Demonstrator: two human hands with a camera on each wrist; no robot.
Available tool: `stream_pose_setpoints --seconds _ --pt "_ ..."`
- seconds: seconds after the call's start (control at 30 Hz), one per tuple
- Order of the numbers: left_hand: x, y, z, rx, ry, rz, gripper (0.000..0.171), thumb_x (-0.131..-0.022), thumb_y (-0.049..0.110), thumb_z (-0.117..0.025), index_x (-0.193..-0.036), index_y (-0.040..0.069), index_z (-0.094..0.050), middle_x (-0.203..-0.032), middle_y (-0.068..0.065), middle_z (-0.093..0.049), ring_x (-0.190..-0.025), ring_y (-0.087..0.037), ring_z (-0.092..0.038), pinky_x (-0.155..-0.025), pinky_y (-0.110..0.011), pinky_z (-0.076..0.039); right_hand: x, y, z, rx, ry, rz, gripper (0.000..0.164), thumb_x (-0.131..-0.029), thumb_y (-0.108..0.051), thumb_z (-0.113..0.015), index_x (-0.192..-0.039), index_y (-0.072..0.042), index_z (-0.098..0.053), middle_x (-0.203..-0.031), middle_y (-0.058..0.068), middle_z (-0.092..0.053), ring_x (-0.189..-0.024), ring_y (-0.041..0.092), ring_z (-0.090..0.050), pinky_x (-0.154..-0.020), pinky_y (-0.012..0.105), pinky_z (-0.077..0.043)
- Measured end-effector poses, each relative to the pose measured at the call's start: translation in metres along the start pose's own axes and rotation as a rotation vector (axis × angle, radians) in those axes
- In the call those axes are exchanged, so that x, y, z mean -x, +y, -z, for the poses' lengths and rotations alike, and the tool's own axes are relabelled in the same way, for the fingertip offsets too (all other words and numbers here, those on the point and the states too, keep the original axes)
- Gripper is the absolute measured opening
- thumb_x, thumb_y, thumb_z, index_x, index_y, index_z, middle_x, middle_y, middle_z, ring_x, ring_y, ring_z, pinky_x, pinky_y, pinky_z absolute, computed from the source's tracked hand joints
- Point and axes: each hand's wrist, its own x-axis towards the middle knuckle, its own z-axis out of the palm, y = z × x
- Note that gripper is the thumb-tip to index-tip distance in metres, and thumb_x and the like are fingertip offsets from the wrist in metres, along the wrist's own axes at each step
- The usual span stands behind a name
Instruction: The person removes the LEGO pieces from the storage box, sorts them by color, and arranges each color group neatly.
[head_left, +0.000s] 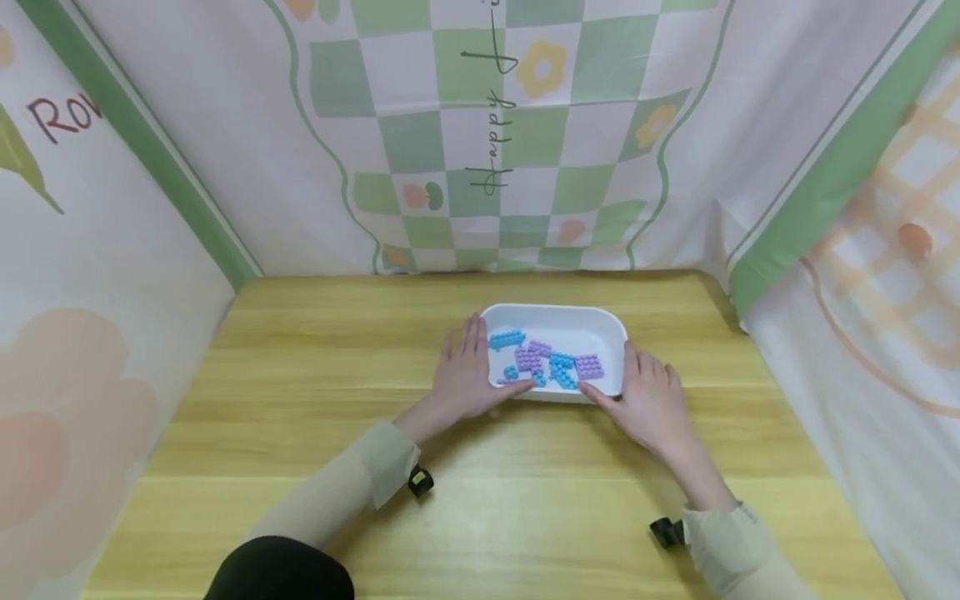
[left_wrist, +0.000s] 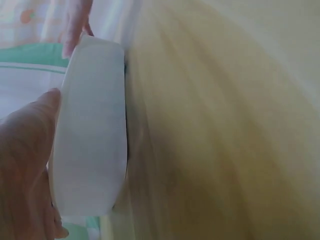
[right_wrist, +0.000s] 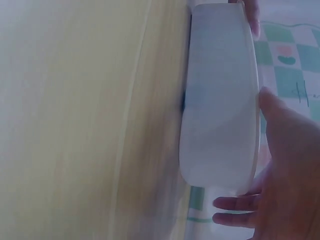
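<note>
A white plastic tray holds several small studded building bricks, including a purple brick and blue bricks. My left hand grips the tray's left end, fingers along the side and thumb on the front rim. At the opposite end my right hand holds the tray the same way, its thumb at the front right corner. In the left wrist view the tray's outer wall stands beside the left hand. The right wrist view shows the outer wall beside the right hand; the bricks are hidden there.
The tray is on a wooden table. Behind the table hangs a checkered curtain, with printed cloth at both sides. A black rounded object shows at the bottom edge. Small black devices sit at both cuffs.
</note>
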Motion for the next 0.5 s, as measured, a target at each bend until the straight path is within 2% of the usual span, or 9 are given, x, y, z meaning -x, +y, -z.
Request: stream_pose_setpoints --seconds 0.27,0.37,0.5 --pt "0.03 -0.023 0.001 0.042 -0.011 0.039 0.137 -0.091 0.095 -0.05 -0.175 0.004 0.01 -0.187 -0.018 0.0 -0.175 -0.035 -0.006 -0.143 -0.055 -0.004 0.01 -0.024 0.0 -0.02 -0.028 0.051 0.107 -0.103 -0.066 -0.063 -0.166 0.013 -0.029 -0.164 0.042 -0.041 -0.152 0.062 -0.04 -0.128 0.081 -0.028" --pt "0.039 -0.032 0.005 0.042 -0.005 0.047 0.138 -0.091 0.094 -0.051 -0.175 0.003 0.009 -0.186 -0.018 0.001 -0.175 -0.033 -0.006 -0.143 -0.055 -0.004 0.009 -0.032 -0.001 -0.035 0.0 0.094 0.102 -0.104 -0.061 -0.066 -0.166 0.012 -0.031 -0.165 0.04 -0.041 -0.154 0.059 -0.038 -0.13 0.078 -0.027" --pt "0.049 -0.042 0.011 0.049 -0.002 0.044 0.138 -0.091 0.092 -0.055 -0.175 0.001 0.005 -0.185 -0.018 0.002 -0.175 -0.035 -0.005 -0.143 -0.056 -0.003 0.005 -0.045 -0.002 -0.068 0.085 0.189 0.092 -0.1 -0.046 -0.077 -0.161 0.013 -0.04 -0.159 0.038 -0.049 -0.15 0.056 -0.045 -0.131 0.073 -0.031"
